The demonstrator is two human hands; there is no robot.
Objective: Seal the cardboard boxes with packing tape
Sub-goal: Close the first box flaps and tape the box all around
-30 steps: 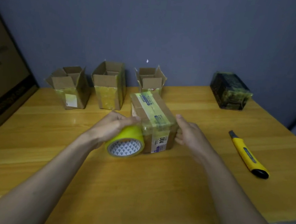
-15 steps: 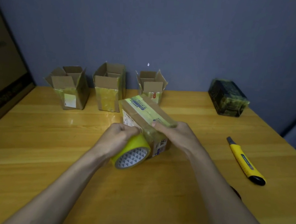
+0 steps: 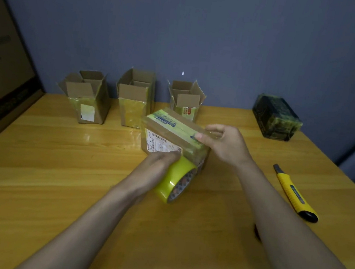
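My left hand (image 3: 158,165) gripped the roll of tape (image 3: 176,179) against the near end of the box (image 3: 171,138), which sat mid-table (image 3: 37,163). My right hand (image 3: 223,143) curled over the box's top right edge, fingers pressing the strip down. The box looked light and stiff, apt to slide on the glossy wood, so holding its corners seemed best.
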